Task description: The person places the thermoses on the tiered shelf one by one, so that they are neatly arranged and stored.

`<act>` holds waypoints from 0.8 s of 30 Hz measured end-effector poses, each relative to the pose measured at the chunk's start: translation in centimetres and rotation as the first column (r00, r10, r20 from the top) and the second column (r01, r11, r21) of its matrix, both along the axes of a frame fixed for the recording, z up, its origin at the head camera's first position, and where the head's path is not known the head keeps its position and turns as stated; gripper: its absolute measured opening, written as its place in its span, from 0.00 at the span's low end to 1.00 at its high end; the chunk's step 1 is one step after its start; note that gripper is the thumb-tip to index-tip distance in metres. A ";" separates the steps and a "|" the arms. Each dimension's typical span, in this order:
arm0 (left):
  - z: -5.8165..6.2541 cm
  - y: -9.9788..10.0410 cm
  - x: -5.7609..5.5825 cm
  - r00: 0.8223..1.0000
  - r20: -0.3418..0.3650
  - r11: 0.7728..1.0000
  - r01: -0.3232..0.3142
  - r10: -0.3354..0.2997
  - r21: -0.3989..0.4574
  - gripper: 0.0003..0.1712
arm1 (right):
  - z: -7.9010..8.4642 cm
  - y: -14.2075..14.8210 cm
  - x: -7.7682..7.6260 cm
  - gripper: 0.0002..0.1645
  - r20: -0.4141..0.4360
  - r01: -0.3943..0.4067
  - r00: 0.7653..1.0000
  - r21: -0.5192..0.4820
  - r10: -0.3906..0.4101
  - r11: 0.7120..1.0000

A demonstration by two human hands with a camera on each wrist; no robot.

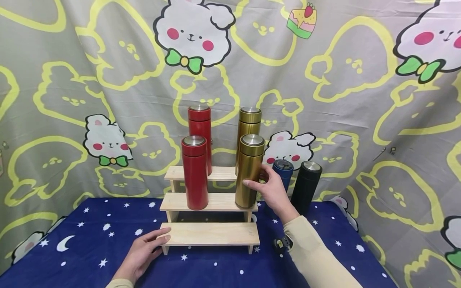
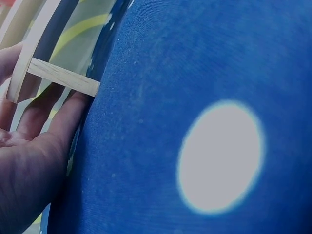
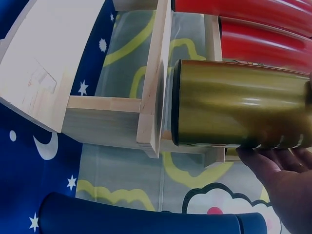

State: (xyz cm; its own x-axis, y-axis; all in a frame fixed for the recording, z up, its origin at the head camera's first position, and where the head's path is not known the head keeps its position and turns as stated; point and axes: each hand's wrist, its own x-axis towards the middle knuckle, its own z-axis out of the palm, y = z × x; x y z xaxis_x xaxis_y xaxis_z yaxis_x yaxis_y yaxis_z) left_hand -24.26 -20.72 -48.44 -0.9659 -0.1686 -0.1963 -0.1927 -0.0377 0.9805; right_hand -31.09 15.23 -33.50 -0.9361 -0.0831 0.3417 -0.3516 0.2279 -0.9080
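Note:
My right hand grips the front gold thermos at the right of the middle step, thumb across its front. In the right wrist view, the fingers lie along the side of this thermos, its base at the step's edge; I cannot tell whether it touches. A front red thermos stands upright left of it on the same step. Behind, on the top step, stand another red thermos and another gold thermos. My left hand holds the left end of the wooden stand's lowest step, fingers beside its leg.
A blue thermos and a black thermos stand on the table at the right, behind my right hand. The dark blue cloth has stars and moons. A patterned curtain hangs close behind the stand.

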 end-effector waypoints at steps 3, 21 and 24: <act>0.0 0.1 0.0 1.000 0.004 1.000 -0.001 0.002 -0.009 0.21 | -0.1 0.1 0.0 0.40 0.002 0.006 1.000 0.003 -0.006 1.000; 0.0 0.0 0.1 1.000 0.015 1.000 0.004 -0.004 -0.011 0.22 | -1.0 0.3 -0.4 0.44 0.035 0.040 0.998 0.087 -0.043 0.995; 0.1 0.1 0.0 1.000 0.017 1.000 -0.003 0.003 -0.005 0.21 | -1.0 0.4 -0.3 0.45 0.026 0.032 0.999 0.081 -0.034 0.996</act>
State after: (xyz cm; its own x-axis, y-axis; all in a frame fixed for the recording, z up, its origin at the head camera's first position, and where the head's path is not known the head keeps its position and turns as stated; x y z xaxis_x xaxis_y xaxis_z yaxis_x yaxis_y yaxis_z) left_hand -24.22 -20.64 -48.37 -0.9620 -0.1728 -0.2116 -0.2090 -0.0334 0.9774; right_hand -31.36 15.61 -34.48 -0.9477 -0.0785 0.3094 -0.3181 0.3113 -0.8955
